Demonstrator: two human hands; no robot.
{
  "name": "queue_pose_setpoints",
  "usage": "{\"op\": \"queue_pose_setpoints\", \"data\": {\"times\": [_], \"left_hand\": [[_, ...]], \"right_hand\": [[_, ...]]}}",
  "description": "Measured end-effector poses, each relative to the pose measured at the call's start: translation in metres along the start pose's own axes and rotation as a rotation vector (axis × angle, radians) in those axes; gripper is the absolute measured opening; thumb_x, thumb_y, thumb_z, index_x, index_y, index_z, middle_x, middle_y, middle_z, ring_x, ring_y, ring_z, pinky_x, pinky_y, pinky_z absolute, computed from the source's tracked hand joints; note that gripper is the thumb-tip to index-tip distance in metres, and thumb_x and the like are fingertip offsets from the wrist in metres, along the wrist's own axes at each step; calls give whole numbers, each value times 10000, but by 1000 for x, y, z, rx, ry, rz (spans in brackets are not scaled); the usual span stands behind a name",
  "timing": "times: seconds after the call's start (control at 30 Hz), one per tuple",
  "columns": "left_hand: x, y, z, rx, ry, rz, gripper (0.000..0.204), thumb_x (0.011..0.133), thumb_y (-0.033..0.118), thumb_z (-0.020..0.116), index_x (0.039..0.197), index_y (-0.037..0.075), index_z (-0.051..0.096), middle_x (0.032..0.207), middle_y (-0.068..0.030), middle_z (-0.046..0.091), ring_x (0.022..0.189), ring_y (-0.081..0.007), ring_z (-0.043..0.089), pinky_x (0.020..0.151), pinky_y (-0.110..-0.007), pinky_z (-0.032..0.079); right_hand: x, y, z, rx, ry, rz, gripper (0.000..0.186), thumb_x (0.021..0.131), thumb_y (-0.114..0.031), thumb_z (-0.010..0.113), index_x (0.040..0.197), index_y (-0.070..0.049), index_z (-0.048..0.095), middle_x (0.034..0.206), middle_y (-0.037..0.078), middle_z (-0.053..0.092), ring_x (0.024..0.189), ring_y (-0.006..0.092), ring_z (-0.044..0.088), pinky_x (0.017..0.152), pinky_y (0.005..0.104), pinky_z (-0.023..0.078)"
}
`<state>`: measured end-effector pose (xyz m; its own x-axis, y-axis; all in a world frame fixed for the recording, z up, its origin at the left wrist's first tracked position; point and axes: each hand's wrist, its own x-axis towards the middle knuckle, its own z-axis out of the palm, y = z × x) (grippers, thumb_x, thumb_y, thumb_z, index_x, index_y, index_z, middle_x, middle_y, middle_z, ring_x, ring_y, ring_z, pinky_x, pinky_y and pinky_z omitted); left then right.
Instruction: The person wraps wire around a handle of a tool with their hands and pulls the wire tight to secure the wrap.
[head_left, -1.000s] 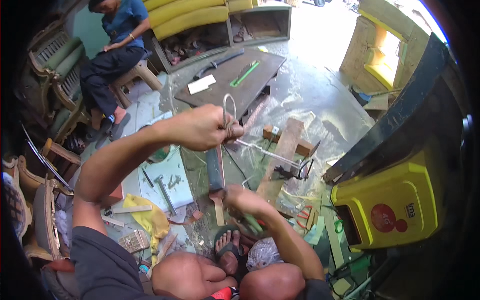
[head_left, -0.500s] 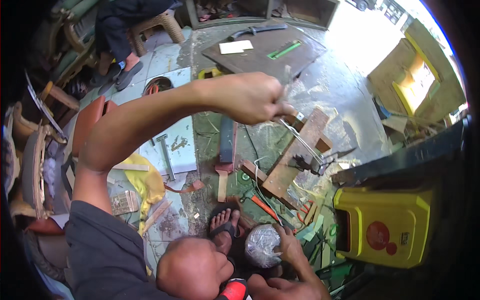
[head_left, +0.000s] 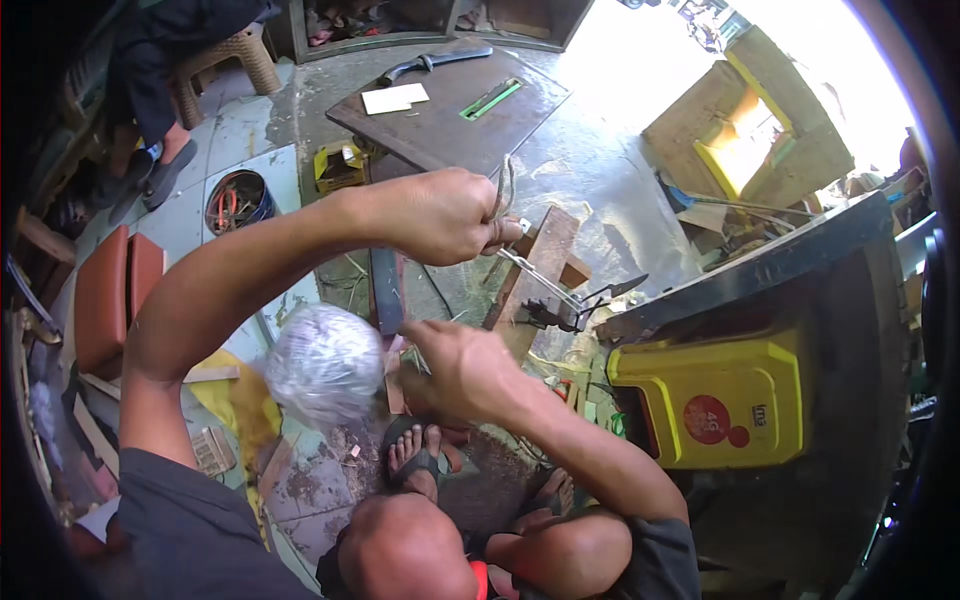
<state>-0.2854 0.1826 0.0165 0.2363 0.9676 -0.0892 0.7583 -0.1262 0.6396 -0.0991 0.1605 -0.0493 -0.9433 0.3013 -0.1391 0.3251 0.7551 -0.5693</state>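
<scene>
My left hand [head_left: 460, 215] is raised, its fingers closed around pale cord. A loop of the cord stands up above the fist, and taut strands [head_left: 535, 270] run down to a dark metal device [head_left: 552, 314] on a wooden board [head_left: 535, 265]. Left of my knees, above the floor, is a large ball [head_left: 325, 365] wrapped in shiny clear plastic, blurred by motion. My right hand [head_left: 465, 370] reaches toward its right side, fingers curved. Blur hides whether they touch the ball or hold its cord.
A yellow plastic container [head_left: 710, 400] lies on its side at the right. A low dark table [head_left: 450, 110] with a sheathed knife [head_left: 435, 65] stands ahead. A tin of tools [head_left: 238, 202] sits at the left. Another person's feet [head_left: 170, 170] are at the far left.
My right hand has come up from beside my foot and across to the left. The plastic-wrapped ball has risen and moved left. My left fist keeps hold of the cord; the view has shifted right.
</scene>
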Motion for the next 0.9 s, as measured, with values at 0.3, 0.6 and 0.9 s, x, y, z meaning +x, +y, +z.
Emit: {"op": "queue_pose_setpoints", "data": {"times": [0.3, 0.6, 0.9], "left_hand": [[-3, -28, 5, -289, -11, -47, 424, 1063, 316, 505, 750, 37, 569, 639, -26, 471, 611, -141, 433, 613, -336, 399], [12, -54, 10, -698, 45, -195, 411, 1067, 390, 496, 789, 92, 544, 657, 34, 491, 540, -66, 479, 482, -246, 387], [37, -127, 48, -1070, 393, -278, 450, 1070, 458, 421, 810, 98, 495, 951, -149, 689, 921, -261, 707, 745, -406, 609]], "right_hand": [[-39, 88, 14, -4, 767, 421, 333, 921, -155, 659, 1214, -43, 546, 939, 185, 671, 706, 349, 677, 630, 441, 535], [-14, 97, -23, -415, 572, 310, 136, 938, -183, 660, 909, -68, 727, 931, 108, 682, 801, 290, 673, 678, 398, 561], [-2, 105, -186, 55, 485, 668, 311, 997, -283, 616, 1135, -18, 701, 923, 66, 740, 771, 131, 676, 708, 311, 545]]}}
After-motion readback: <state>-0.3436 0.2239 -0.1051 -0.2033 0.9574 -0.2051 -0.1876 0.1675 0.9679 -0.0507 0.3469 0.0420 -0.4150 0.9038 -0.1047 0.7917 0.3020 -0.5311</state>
